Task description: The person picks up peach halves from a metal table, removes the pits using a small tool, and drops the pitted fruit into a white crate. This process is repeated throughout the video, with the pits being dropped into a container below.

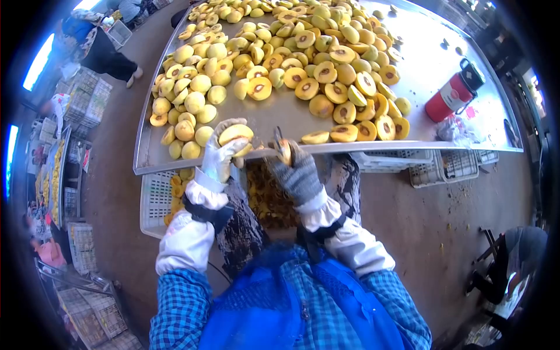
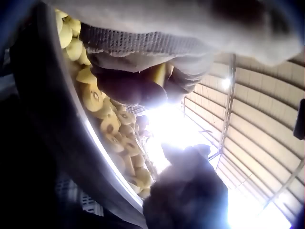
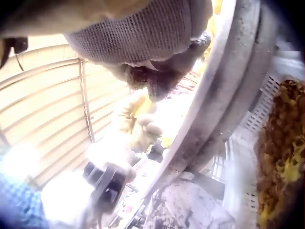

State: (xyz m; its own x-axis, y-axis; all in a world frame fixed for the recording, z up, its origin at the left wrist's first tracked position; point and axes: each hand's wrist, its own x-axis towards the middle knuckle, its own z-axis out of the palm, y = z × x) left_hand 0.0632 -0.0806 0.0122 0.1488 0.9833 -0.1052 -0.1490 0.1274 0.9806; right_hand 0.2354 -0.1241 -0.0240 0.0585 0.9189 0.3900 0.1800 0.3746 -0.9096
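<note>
In the head view the gloved left hand grips a yellow halved fruit, cut face up, at the table's near edge. Beside it the right hand, in a grey glove, pinches a small curved tool near a brownish piece at its fingertips. Halved fruits with brown centres and rounder ones are heaped beyond both hands. From the left wrist, yellow fruit shows between the left hand's fingers. The right wrist view shows the right hand above the left; its tool is not distinguishable there.
A metal table has a raised near edge. On its right stand a red bottle and a crumpled plastic bag. Below are a white crate at left, more crates at right, and a container of brown-yellow pieces between the knees.
</note>
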